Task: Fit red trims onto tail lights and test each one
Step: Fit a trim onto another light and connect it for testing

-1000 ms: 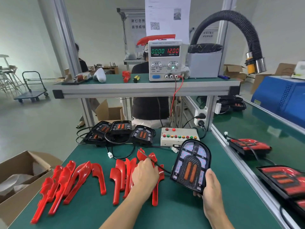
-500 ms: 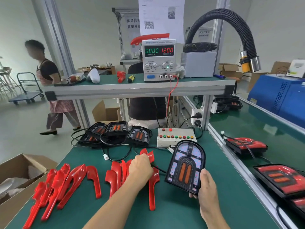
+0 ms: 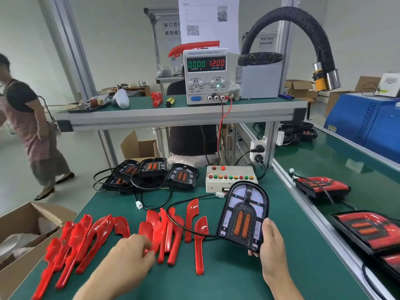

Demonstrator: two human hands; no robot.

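Observation:
My right hand [image 3: 271, 247] grips the lower right edge of a black tail light [image 3: 243, 215] with two orange bars, held tilted above the green table [image 3: 227, 282]; its black cable runs left over the trims. My left hand [image 3: 132, 254] is low over the middle cluster of red trims [image 3: 166, 232], fingers curled at the lower end of one trim; the motion blur hides whether it holds it. Another group of red trims [image 3: 73, 241] lies at the left. Two more trims [image 3: 195, 228] lie between my hands.
Three bare tail lights [image 3: 151, 174] with cables sit at the table's back, beside a white test box [image 3: 230, 177] with coloured buttons. A power supply [image 3: 205, 75] reads 12.00 on the shelf. Finished red lights [image 3: 320, 187] lie on the right bench. A cardboard box [image 3: 19, 232] stands left. A person walks at far left.
My left hand has drawn back toward me from the upper ends of the middle trims to their lower ends. The tail light in my right hand stays about where it was. The person walked further left.

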